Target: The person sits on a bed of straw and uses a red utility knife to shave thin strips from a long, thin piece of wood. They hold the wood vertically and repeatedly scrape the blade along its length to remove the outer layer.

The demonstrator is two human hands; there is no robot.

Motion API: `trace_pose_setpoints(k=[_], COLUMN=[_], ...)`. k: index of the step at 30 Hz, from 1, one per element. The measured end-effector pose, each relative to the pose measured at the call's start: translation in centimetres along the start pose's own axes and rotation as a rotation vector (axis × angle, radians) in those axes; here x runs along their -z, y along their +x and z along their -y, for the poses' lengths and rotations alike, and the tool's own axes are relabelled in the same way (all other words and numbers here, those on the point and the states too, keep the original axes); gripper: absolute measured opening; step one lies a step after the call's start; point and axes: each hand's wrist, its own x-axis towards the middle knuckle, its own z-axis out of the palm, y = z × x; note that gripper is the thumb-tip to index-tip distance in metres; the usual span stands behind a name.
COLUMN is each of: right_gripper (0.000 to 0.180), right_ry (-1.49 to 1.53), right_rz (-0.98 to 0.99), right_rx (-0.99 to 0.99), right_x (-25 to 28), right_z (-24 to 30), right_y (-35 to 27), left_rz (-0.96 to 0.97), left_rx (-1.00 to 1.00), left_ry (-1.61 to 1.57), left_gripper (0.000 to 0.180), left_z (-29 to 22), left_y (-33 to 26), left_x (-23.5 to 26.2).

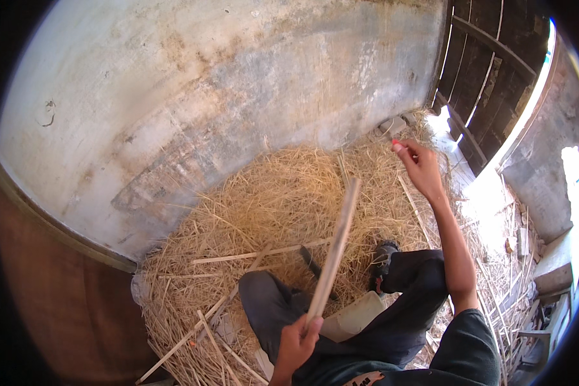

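My left hand (296,342) is closed round the lower end of a long, flat wooden strip (336,251), which slants up and away over the straw. My right hand (423,168), raised at the far right with the arm stretched out, pinches a small red thing (395,145); most of it is hidden by the fingers, so its kind does not show. Between my legs a dark, narrow object (310,261) lies on the straw, partly behind the strip. Close to it is a pale, flat piece (355,316), partly under my leg.
Loose straw (289,186) covers the floor, with several thin wooden sticks (185,341) strewn at the left. A stained wall (238,83) rises ahead. A dark plank door (489,71) stands at the far right; a brown panel (64,283) is at the left.
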Motion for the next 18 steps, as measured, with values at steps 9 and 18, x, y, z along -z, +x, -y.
trace_pose_setpoints(k=[9,18], right_gripper=[0.026,0.027], right_ry=[0.301,0.17], right_rz=[0.272,0.29], right_rx=[0.561,0.789], right_x=[-3.5,-3.9], right_z=[7.1,10.2], right_y=[-8.1,-12.7], left_rz=[-0.178,-0.254], left_rx=[-0.174,-0.349], left_ry=[-0.133,-0.091], left_gripper=[0.035,0.03], left_z=[-5.3,-7.5], left_y=[5.2,6.6], left_x=[-0.8,-2.3])
